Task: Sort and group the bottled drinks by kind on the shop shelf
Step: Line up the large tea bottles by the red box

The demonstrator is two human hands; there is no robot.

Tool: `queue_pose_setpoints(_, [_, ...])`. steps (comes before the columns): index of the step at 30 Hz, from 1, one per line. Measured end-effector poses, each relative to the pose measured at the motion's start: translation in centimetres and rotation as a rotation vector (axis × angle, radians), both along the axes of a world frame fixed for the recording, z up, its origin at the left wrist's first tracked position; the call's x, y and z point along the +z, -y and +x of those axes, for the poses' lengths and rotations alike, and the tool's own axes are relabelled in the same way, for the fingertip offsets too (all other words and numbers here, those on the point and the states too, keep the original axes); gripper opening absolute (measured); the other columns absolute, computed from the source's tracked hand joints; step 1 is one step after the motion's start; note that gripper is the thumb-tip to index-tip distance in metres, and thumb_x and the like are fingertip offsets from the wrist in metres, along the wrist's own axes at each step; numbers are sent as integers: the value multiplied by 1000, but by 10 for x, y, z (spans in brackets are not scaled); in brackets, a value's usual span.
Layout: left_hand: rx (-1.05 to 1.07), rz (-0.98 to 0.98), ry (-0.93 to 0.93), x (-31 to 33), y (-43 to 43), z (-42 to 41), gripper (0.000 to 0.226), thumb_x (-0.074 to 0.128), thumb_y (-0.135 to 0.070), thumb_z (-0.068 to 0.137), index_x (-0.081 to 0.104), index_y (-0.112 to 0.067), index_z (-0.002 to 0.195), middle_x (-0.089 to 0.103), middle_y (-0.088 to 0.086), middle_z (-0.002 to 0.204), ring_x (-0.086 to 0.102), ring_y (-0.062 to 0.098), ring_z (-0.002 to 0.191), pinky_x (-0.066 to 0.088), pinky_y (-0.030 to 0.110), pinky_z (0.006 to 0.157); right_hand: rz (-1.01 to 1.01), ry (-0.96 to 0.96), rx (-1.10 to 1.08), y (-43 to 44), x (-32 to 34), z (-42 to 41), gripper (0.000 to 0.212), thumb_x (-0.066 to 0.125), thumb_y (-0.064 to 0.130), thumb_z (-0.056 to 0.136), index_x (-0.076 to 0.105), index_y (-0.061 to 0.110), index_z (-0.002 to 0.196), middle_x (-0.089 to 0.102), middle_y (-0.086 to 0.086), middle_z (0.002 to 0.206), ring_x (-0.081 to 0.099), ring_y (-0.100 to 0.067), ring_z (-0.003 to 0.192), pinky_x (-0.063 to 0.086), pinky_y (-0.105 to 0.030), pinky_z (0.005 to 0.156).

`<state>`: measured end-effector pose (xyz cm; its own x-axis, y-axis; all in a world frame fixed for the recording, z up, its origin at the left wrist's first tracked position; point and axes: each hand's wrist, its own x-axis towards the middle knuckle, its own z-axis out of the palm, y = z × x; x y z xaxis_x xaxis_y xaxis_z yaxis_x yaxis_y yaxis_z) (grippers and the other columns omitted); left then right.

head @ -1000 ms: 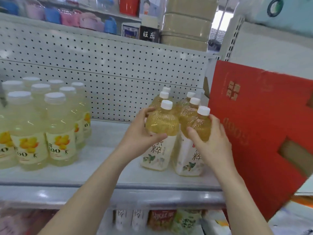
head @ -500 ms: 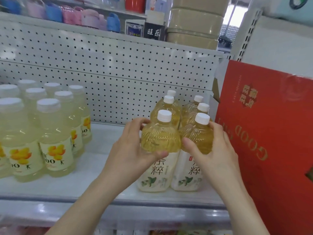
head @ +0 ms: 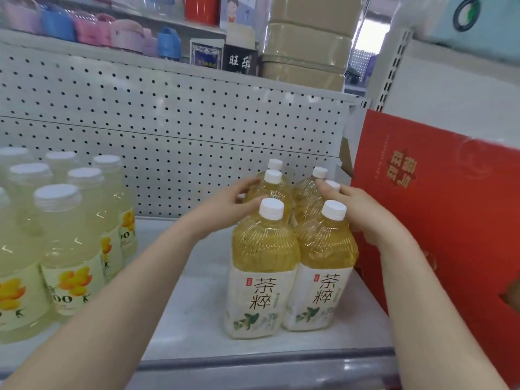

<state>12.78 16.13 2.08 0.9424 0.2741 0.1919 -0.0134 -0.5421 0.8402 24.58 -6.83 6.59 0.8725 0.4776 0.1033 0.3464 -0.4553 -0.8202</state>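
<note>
Reaching over the front pair of a two-by-three block of yellow tea bottles and taking hold of the middle pair. Cupping the middle-left tea bottle (head: pixel 275 191) with the left hand (head: pixel 225 205), fingers curved round its far shoulder, thumb on the near side just behind the cap of the front-left tea bottle (head: pixel 264 249). Cupping the middle-right tea bottle (head: pixel 308 205) with the right hand (head: pixel 363 212) in mirror fashion, fingers bent over its shoulder and cap, palm on the outer side; cannot tell how firmly either hand presses. Lifting nothing off the shelf (head: pixel 191 305) as far as can be seen: every bottle upright, long axis vertical, with labels facing the body on the front-right tea bottle (head: pixel 326 243) and its neighbour. Beyond the fingertips, only the white caps of the rear tea bottles (head: pixel 275 164), close to the pegboard back (head: pixel 168 142). Just outside the right wrist, a red gift box (head: pixel 439 220). Well out past the left forearm, across a gap of shelf, a separate group of pale lemon-coloured drink bottles (head: pixel 70 243).

Judging the sort nearly done, each kind already in its own cluster. Probably squaring the tea block next, with any nudge running straight along the rows, toward or away from the body, each hand equally near its own bottle. Minding the wrists against the tall front pair, and the box on the right
</note>
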Motion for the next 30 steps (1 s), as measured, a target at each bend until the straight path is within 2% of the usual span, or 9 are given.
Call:
queue_pose_setpoints(2, [-42,24,-10,-7,-1,12,67,72,-44,87,36,-52,143,49,-10,144,56,11,121,48,40,104,-20,28,45,-4,-3,8,31,60,65,90,69,36,96,76,8,103,72,-17,99,55,-45,97])
queue_pose_setpoints(8, [45,171,97,-10,10,-3,67,69,-39,89,35,-44,147,43,0,130,56,13,105,44,30,96,-13,59,197,1,-6,8,51,53,73,90,74,30,107,78,6,103,73,-17,100,53,-49,101])
queue_pose_setpoints(12, [3,-5,6,-1,3,-22,37,47,-71,83,50,-60,119,56,-9,123,64,12,102,56,33,84,-31,106,140,-1,-2,11,81,38,89,82,77,22,103,78,1,99,72,-21,98,52,-45,98])
queue_pose_setpoints(14, [-12,-77,-3,2,-3,-17,47,35,-75,82,56,-52,118,66,-14,113,65,10,103,57,38,87,92,219,-66,-6,-2,21,70,38,77,92,75,18,98,76,-3,95,70,-26,94,53,-46,90])
queue_pose_setpoints(16, [64,-119,69,4,-11,-2,50,35,-67,92,60,-38,124,67,-11,108,64,13,102,54,41,92,58,339,-172,-13,-2,36,47,46,60,99,68,21,113,71,-1,113,64,-23,101,50,-41,86])
queue_pose_setpoints(18, [161,-89,87,5,-23,23,44,46,-55,97,56,-32,133,61,-6,120,60,17,110,52,40,96,-85,270,-96,-24,-3,53,52,53,62,94,59,24,129,65,-2,125,63,-23,107,52,-41,88])
queue_pose_setpoints(21, [34,-13,-28,10,-33,56,63,68,-40,91,39,-39,147,51,-4,140,54,17,122,50,41,102,-136,49,7,-38,-6,75,54,57,63,92,57,26,132,66,-1,121,66,-20,101,56,-37,81])
queue_pose_setpoints(26, [-137,-61,-114,16,-31,76,63,71,-24,92,36,-47,139,56,-23,121,58,3,113,51,30,98,-103,30,85,-44,0,93,47,57,53,97,52,30,138,65,4,126,62,-10,99,49,-29,69])
queue_pose_setpoints(30, [-91,-52,-76,13,-37,59,58,71,-29,90,38,-47,135,53,-26,120,56,0,110,50,26,96,-69,-28,207,-49,-1,93,51,58,52,97,53,26,140,65,3,130,64,-12,110,53,-38,96])
